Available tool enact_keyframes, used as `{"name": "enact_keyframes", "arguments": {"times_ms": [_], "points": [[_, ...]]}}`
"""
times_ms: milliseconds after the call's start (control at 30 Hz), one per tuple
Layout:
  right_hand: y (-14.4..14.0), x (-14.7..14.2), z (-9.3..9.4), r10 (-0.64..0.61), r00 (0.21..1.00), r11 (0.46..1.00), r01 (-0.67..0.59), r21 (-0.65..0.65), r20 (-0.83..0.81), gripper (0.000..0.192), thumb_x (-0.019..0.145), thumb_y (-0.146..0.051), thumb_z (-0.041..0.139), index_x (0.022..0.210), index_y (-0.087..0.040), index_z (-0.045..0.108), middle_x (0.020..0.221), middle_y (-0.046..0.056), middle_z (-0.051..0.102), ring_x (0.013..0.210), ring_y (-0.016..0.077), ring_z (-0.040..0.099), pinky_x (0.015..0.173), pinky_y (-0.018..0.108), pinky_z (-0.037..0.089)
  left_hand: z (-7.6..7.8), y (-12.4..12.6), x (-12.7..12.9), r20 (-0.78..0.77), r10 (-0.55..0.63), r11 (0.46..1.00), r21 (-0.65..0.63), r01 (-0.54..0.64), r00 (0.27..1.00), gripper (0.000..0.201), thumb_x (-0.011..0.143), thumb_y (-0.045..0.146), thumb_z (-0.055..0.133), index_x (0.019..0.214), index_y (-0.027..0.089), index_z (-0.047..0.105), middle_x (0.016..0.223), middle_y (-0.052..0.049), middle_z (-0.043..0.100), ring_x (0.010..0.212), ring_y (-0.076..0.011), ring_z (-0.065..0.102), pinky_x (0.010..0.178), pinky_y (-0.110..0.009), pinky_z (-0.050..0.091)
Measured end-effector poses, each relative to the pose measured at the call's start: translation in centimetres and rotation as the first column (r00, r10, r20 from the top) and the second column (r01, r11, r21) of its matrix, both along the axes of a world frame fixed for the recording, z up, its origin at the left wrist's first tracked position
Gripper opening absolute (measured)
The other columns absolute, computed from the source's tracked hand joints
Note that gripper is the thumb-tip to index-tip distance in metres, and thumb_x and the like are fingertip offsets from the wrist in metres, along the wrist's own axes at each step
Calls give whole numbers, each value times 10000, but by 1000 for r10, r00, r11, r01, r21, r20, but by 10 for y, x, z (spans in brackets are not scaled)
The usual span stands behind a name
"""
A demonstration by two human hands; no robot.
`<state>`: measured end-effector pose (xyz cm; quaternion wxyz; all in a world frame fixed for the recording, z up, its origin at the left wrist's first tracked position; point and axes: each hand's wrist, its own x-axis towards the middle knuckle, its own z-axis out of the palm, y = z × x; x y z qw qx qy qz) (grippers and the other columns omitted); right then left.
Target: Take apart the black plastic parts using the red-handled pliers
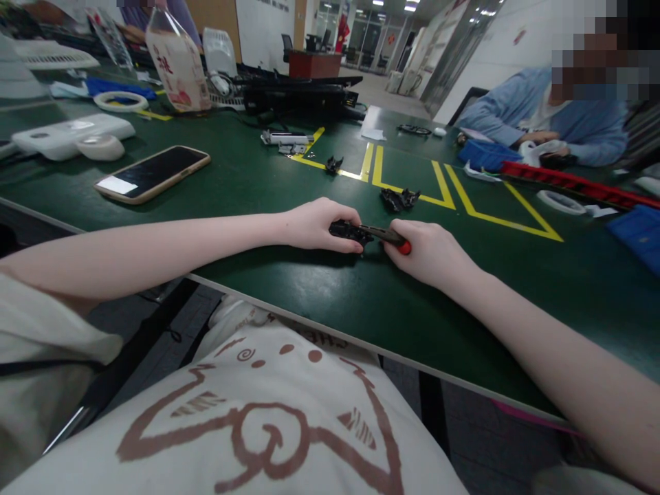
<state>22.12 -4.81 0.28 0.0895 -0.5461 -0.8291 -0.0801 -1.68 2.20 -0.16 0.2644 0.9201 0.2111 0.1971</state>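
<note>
Twelve o'clock on bench (309, 292): left hand (320, 227), fingers pinching black part (346, 232) | at its three o'clock: right hand (430, 251), fingers wrapping pliers (390, 237), tip at part | farther, two o'clock: black scrap (399, 199) | step seems plier-work; next move likely needs steady hold

Black part (353, 234), green tabletop (309, 295)

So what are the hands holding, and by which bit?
The left hand pinches a small black part by its sides; the right hand grips a dark metal tool near its red end.
</note>
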Motion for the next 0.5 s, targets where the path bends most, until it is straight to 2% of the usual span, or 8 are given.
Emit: {"name": "enact_keyframes", "arguments": {"times_ms": [333, 500], "points": [[-1, 1, 1, -58, 998, 996, 56, -67, -33, 144, 872, -309, 527, 756, -226, 505, 713, 51, 622, 663, 215, 590, 595, 305, 387, -2, -3, 3, -43, 65, 997, 46, -63, 997, 453, 825, 527, 653, 1051, 138, 696, 890, -43, 716, 752, -156, 601, 625, -243, 350], [-1, 1, 2, -26, 999, 997, 23, -77, -44, 156, 869, -300, 532, 737, -226, 492, 705, 46, 617, 653, 207, 578, 587, 299, 384, -2, -2, 3, -53, 79, 995, 69, -75, 996, 469, 814, 542, 661, 1056, 143, 706, 871, -42, 720, 730, -154, 602, 623, -246, 358]]}}
